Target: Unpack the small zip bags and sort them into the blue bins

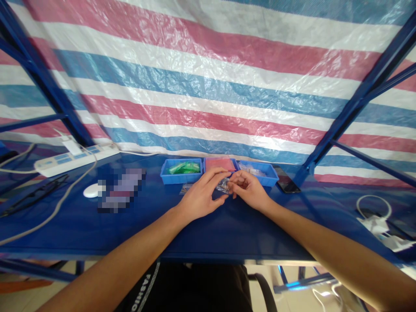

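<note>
A small, shiny clear plastic bag (222,186) is between my two hands, just above the blue table; what it contains is too small to make out. My left hand (203,195) curves round its left side, thumb below and fingers above. On the other side, the fingertips of my right hand (249,190) are pinched together at the bag's edge. Just beyond the hands stand three blue trays in a row. The left tray (182,178) has green packets (183,167) in it, the middle one a pink sheet (219,164), the right one (269,180) clear plastic pieces (251,170).
Another clear bag (186,189) lies left of my left hand. A dark phone (287,179) lies right of the trays. To the left are a white power strip (76,159), a cable and a white round object (92,190). White chargers (377,225) lie far right.
</note>
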`<state>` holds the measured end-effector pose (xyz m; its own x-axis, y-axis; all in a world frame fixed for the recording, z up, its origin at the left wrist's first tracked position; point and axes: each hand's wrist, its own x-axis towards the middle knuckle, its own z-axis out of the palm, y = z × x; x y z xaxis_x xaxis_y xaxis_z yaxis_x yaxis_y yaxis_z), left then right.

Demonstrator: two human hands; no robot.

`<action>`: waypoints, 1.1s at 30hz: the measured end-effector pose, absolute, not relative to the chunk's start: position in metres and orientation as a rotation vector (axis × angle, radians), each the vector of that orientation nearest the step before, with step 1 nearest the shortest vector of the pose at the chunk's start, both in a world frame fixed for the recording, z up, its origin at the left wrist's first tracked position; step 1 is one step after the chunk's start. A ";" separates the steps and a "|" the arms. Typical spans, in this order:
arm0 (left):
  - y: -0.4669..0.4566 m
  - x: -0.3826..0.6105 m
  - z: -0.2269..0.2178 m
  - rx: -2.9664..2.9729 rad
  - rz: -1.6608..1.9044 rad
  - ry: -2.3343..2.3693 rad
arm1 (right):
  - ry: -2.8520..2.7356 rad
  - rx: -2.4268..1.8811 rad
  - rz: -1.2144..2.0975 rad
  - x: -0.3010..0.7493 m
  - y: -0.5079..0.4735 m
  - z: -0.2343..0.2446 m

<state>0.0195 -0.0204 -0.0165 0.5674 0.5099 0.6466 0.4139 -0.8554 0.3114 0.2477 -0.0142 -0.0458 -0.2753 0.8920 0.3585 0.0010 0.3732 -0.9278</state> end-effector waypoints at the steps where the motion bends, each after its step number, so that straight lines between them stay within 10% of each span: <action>1: -0.020 0.019 -0.016 2.696 1.161 0.768 | -1.578 -0.790 1.127 0.247 -0.013 -0.046; 33: -0.021 0.016 -0.011 2.727 1.137 0.709 | -1.569 -0.814 1.321 0.252 -0.015 -0.041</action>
<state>0.0156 -0.0211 -0.0113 0.6123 0.4560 0.6458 0.3792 -0.8862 0.2663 0.2522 -0.0150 -0.0407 -0.3773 0.8996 0.2200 -0.0639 0.2117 -0.9752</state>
